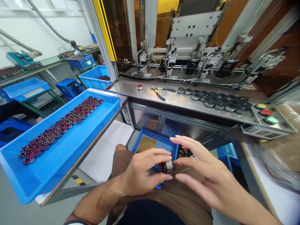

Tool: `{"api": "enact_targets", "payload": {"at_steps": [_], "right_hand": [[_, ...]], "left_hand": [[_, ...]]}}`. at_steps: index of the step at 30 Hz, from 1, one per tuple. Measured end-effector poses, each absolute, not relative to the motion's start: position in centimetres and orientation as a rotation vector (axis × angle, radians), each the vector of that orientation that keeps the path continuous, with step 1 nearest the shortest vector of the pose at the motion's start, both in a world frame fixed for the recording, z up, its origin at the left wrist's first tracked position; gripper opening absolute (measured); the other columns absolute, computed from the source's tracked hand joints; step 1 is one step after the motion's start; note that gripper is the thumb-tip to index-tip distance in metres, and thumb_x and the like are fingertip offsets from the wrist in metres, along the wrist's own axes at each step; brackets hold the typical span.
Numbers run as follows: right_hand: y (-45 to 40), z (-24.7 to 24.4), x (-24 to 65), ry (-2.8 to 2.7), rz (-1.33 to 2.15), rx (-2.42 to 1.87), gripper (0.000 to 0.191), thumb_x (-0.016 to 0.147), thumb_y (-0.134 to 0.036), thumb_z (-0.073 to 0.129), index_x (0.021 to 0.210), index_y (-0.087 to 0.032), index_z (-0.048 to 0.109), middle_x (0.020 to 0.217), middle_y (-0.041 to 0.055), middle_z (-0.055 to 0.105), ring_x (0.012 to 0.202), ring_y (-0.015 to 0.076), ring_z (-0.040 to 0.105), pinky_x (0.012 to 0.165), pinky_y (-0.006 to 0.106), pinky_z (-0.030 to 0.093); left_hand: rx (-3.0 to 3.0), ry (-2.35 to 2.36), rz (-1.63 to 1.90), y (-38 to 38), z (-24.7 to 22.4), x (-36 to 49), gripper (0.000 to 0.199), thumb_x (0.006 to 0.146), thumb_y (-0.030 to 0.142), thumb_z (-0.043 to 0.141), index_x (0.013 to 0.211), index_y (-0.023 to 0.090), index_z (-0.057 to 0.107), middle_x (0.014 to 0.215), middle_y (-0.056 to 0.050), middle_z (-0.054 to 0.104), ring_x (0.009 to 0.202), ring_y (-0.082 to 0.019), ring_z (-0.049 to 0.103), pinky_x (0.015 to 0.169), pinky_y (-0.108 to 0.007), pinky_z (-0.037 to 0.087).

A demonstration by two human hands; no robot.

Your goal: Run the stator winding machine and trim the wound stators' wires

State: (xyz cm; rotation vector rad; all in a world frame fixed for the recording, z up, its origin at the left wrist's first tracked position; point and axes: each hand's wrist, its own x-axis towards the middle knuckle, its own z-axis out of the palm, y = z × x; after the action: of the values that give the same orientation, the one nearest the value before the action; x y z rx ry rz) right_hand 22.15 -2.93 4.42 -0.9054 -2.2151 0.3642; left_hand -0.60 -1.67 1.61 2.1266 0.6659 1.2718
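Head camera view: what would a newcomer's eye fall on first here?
Probably the big blue tray at the left, with its long, tightly packed band of dark red parts. Next, low in the middle, the left hand holds a small round metal part, with the right hand close beside it. At the far right of the steel ledge, yellow, red and green buttons stand out.
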Motion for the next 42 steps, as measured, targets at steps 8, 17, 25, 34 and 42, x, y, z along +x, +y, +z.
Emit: {"api": "enact_targets", "payload": {"at_steps": [8,17,25,34,42], "right_hand": [[-1.7,4.8,21.4,-2.013,1.067,-1.113,0.028,0.097,-0.039,0.057,0.078,-0.021,0.068,0.122,0.0099,0.067,0.119,0.0237,0.063,0.100,0.038,0.053],[2.0,5.8,24.3,-2.304,0.944,-1.022,0.023,0.096,-0.037,0.059,0.080,-0.023,0.070,0.126,0.0078,0.068,0.113,0.0225,0.067,0.092,0.035,0.056],[20.0,5.4,21.7,-2.099,0.033,-1.457,0.057,0.083,-0.046,0.073,0.128,-0.012,0.062,0.131,0.0180,0.064,0.120,0.0309,0.062,0.104,0.045,0.050],[28.5,1.5,18.8,-2.262,-0.002,-1.734,0.073,0.089,-0.056,0.058,0.141,-0.006,0.051,0.141,0.0328,0.050,0.132,0.0499,0.044,0.105,0.071,0.030],[27.6,2.3,19.7,-2.317,0.171,-1.637,0.044,0.093,-0.041,0.063,0.127,-0.015,0.059,0.130,0.0126,0.059,0.124,0.0288,0.054,0.109,0.055,0.039]], "left_hand": [[1.974,0.577,1.245,-1.3,1.1,-1.0,0.047,0.073,0.021,0.086,0.117,0.018,0.070,0.113,-0.015,0.076,0.105,-0.023,0.074,0.092,-0.031,0.061],[1.777,0.599,1.247,-0.7,0.4,-2.5,0.044,0.069,0.014,0.087,0.111,0.017,0.074,0.110,-0.014,0.077,0.100,-0.021,0.075,0.085,-0.027,0.062],[1.418,0.808,1.307,-0.2,-0.4,-3.9,0.038,0.073,0.018,0.084,0.110,0.017,0.075,0.116,-0.016,0.073,0.105,-0.025,0.072,0.077,-0.027,0.064],[1.275,0.863,1.386,0.4,-1.7,-7.5,0.045,0.077,0.012,0.081,0.119,0.027,0.072,0.128,-0.012,0.066,0.108,-0.024,0.070,0.085,-0.030,0.062],[1.295,0.824,1.444,1.4,-1.8,-7.1,0.047,0.075,0.007,0.080,0.118,0.027,0.073,0.121,-0.009,0.071,0.100,-0.016,0.071,0.081,-0.021,0.060]]}}
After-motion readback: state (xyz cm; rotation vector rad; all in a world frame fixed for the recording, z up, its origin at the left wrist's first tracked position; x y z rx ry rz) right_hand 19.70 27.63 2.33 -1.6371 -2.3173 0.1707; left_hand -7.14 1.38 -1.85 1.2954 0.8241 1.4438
